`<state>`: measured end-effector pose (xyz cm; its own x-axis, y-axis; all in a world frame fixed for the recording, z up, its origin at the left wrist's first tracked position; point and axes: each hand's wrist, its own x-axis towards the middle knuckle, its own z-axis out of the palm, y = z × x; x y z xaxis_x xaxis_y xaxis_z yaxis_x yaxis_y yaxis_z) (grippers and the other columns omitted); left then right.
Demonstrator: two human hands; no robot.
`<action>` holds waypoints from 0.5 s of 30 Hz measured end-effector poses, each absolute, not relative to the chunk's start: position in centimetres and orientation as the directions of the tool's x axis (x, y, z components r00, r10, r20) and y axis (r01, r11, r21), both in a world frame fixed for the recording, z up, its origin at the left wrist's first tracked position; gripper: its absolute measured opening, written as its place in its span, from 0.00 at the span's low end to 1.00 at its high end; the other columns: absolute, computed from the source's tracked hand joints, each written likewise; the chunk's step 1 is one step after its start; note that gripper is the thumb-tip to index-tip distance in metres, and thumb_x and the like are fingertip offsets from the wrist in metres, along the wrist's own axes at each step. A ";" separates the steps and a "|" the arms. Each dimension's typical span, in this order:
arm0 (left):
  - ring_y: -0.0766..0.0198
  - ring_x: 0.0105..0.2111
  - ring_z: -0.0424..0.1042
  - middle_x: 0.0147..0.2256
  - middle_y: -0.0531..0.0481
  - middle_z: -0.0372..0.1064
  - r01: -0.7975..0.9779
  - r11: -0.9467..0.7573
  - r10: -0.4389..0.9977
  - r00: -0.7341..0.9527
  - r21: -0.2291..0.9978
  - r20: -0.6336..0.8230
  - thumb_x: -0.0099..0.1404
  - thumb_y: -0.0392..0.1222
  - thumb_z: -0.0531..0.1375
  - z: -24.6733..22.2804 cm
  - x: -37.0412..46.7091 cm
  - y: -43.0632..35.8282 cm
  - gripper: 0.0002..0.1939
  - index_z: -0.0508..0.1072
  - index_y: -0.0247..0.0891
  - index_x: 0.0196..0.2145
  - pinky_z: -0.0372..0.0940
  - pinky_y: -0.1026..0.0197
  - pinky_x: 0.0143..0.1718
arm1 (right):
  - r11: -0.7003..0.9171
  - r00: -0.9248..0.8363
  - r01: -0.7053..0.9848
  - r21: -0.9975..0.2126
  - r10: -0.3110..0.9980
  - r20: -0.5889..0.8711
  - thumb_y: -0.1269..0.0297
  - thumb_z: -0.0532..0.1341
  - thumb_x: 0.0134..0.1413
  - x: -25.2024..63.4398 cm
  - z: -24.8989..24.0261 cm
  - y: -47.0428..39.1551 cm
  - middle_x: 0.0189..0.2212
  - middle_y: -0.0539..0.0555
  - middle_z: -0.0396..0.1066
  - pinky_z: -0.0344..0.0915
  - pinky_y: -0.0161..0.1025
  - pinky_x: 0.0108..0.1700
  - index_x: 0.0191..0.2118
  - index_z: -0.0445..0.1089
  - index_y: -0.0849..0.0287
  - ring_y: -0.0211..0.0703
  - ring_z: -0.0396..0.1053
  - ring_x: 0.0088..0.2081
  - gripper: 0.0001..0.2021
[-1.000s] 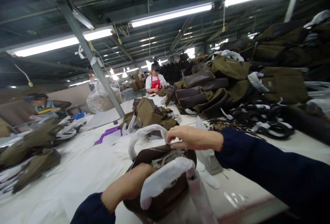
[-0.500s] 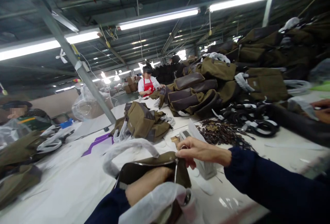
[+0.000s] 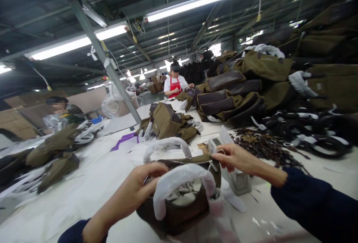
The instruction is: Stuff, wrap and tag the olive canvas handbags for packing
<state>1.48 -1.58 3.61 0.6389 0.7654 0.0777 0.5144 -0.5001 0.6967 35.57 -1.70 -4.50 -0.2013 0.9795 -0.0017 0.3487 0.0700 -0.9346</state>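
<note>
While the left hand [image 3: 145, 183] grips the brown handbag [image 3: 179, 209] rim at lower centre, right hand [image 3: 235, 158] fingers pinch the zipper pull [image 3: 214, 165]; bag mouth open, paper stuffing [image 3: 183, 194] showing, zip apparently not yet closed.

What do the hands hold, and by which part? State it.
Both hands grip the brown-and-olive fabric handbag by its open top rim: left hand at the left edge, right hand at the zipper end.

Olive bags [image 3: 246, 86] piled beside dark straps [image 3: 307, 131]; a person in a red apron [image 3: 175, 85].

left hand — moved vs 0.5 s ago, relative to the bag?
Yes. The left hand was down inside the bag; now it has come up and out to grip the bag's left rim, while the right hand pinches the right end.
</note>
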 end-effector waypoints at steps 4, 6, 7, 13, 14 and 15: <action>0.52 0.54 0.67 0.53 0.44 0.69 0.561 -0.377 0.926 0.232 0.737 0.298 0.64 0.49 0.62 -0.2 -3.5 -2.4 0.19 0.69 0.42 0.51 0.64 0.52 0.54 | 0.092 -0.194 0.305 -0.948 0.980 0.033 0.40 0.60 0.53 34.8 -4.5 -1.3 0.20 0.49 0.67 0.60 0.32 0.20 0.28 0.63 0.59 0.35 0.64 0.18 0.24; 0.53 0.47 0.71 0.47 0.44 0.71 0.563 -0.260 0.965 0.187 0.785 0.185 0.64 0.52 0.62 -2.3 -4.5 -2.9 0.20 0.68 0.40 0.49 0.67 0.54 0.47 | 0.081 -0.173 0.283 -0.956 0.984 0.032 0.39 0.61 0.52 34.3 -4.6 -0.6 0.19 0.48 0.67 0.60 0.33 0.20 0.28 0.62 0.59 0.35 0.64 0.18 0.24; 0.55 0.43 0.72 0.42 0.46 0.72 0.556 -0.212 0.972 0.203 0.804 0.116 0.65 0.53 0.60 -3.0 -4.6 -3.4 0.18 0.69 0.39 0.46 0.67 0.56 0.43 | 0.077 -0.154 0.290 -0.954 0.987 0.033 0.39 0.61 0.52 34.0 -4.7 0.0 0.19 0.48 0.66 0.61 0.33 0.20 0.28 0.63 0.59 0.35 0.64 0.18 0.25; 0.66 0.26 0.65 0.26 0.55 0.62 0.395 -0.084 0.967 0.253 0.915 -0.020 0.64 0.60 0.60 -4.2 -2.6 -8.5 0.20 0.66 0.39 0.31 0.62 0.65 0.26 | 0.124 -0.168 0.318 -0.940 0.983 0.073 0.45 0.66 0.49 31.9 -3.7 6.0 0.21 0.49 0.67 0.66 0.35 0.24 0.28 0.64 0.60 0.40 0.69 0.23 0.21; 0.67 0.23 0.63 0.25 0.55 0.61 0.368 -0.056 0.961 0.271 0.928 -0.049 0.63 0.62 0.60 -4.1 -2.4 -9.4 0.21 0.66 0.39 0.31 0.61 0.65 0.24 | 0.134 -0.183 0.309 -0.941 0.980 0.079 0.48 0.67 0.48 31.6 -3.1 6.7 0.23 0.50 0.69 0.67 0.36 0.26 0.31 0.66 0.61 0.42 0.71 0.25 0.20; 0.68 0.22 0.63 0.25 0.55 0.62 0.352 -0.037 0.958 0.280 0.935 -0.067 0.63 0.63 0.59 -4.1 -2.3 -10.1 0.22 0.67 0.39 0.31 0.60 0.65 0.23 | 0.143 -0.182 0.296 -0.945 0.979 0.091 0.50 0.67 0.49 31.4 -2.2 7.0 0.27 0.52 0.71 0.68 0.36 0.28 0.35 0.67 0.61 0.43 0.72 0.29 0.19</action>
